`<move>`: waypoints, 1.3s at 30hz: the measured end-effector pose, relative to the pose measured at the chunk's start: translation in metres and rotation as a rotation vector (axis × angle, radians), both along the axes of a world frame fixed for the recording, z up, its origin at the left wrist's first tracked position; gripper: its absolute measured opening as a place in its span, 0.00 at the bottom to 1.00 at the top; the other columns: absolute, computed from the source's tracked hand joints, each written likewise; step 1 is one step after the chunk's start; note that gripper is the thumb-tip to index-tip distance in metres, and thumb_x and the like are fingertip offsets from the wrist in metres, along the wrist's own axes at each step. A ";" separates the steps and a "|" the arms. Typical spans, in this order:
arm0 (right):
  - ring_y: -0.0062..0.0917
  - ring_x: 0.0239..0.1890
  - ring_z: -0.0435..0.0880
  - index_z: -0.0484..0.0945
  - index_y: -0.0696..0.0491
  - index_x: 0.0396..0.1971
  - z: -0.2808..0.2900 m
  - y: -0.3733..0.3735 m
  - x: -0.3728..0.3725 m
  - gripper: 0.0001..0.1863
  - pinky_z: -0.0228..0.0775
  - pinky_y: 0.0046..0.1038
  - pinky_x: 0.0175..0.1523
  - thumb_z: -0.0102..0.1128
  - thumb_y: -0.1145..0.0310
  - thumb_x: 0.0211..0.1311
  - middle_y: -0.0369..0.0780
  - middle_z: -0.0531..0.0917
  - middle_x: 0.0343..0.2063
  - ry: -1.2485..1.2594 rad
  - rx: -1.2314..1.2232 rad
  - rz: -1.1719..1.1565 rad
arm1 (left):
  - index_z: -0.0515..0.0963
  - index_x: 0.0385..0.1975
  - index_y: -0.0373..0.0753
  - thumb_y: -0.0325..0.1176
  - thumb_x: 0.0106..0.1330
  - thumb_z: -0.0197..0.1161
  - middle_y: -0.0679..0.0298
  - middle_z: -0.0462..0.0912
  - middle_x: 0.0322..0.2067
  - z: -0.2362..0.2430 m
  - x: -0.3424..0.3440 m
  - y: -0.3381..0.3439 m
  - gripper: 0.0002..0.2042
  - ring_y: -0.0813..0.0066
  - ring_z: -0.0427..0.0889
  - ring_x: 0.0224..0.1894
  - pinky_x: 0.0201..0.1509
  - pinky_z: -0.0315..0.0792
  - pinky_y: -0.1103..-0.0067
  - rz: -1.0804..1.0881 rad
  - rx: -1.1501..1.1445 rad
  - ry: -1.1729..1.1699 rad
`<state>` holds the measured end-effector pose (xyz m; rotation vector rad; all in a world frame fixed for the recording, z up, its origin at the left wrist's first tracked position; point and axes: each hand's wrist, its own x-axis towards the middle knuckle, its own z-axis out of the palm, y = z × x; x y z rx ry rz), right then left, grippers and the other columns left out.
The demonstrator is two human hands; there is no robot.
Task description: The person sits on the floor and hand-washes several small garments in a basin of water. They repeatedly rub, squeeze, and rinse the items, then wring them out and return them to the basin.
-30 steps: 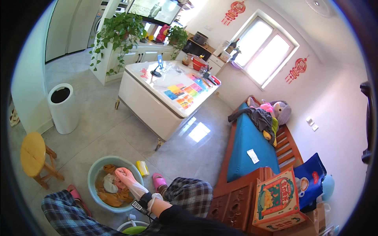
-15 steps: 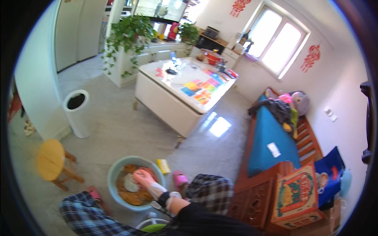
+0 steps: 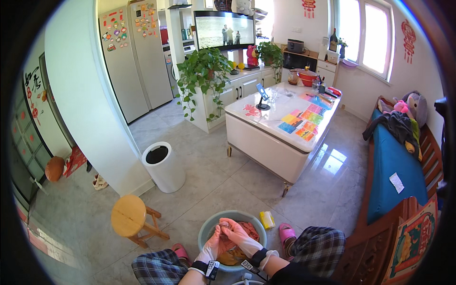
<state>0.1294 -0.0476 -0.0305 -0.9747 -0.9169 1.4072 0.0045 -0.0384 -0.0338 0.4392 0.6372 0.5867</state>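
Observation:
A light blue basin (image 3: pixel 203 232) stands on the floor between my knees, with wet-looking cloth inside. Coral-pink cloth (image 3: pixel 251 230) lies at its right side and yellow-brown cloth (image 3: pixel 231 257) at the near side. Over the basin, my left hand (image 3: pixel 212 245) and my right hand (image 3: pixel 236 233), both in pink gloves with whitish cuffs, come together. Their fingers are closed and meet at the fingertips. A small greyish bit shows there, but what they grip is too small to name. Black straps with small tags circle both wrists.
A yellow-and-white packet (image 3: pixel 267 220) lies right of the basin. Left stand a round wooden stool (image 3: pixel 129 216) and a white bin (image 3: pixel 166 173). Ahead is a white table (image 3: pixel 266 137) on casters; at right, a wooden bench with a blue cushion (image 3: pixel 396 161).
My view has swung left and up. Earlier only my right hand showed, reaching into the basin beside a whitish round thing; now both hands meet above the cloth.

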 end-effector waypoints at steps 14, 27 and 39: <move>0.32 0.24 0.77 0.73 0.54 0.27 0.031 -0.019 -0.018 0.15 0.68 0.30 0.32 0.54 0.56 0.61 0.43 0.77 0.20 -0.668 0.050 -0.025 | 0.71 0.34 0.44 0.51 0.71 0.37 0.70 0.74 0.26 -0.054 0.010 0.000 0.20 0.79 0.73 0.23 0.24 0.69 0.82 0.403 -0.064 -0.147; 0.44 0.34 0.78 0.77 0.54 0.28 -0.002 -0.029 -0.037 0.22 0.70 0.39 0.39 0.44 0.50 0.64 0.49 0.79 0.29 -0.752 -0.093 -0.055 | 0.74 0.32 0.45 0.47 0.67 0.48 0.66 0.77 0.29 -0.090 0.000 -0.010 0.14 0.75 0.75 0.30 0.34 0.72 0.73 0.397 -0.010 0.289; 0.12 0.22 0.70 0.74 0.54 0.26 -0.153 -0.023 0.051 0.13 0.63 0.17 0.25 0.60 0.60 0.60 0.29 0.75 0.20 -0.150 -0.582 -0.104 | 0.71 0.35 0.34 0.44 0.61 0.61 0.68 0.73 0.19 -0.085 0.002 -0.011 0.17 0.84 0.66 0.14 0.14 0.60 0.86 0.077 -0.006 0.819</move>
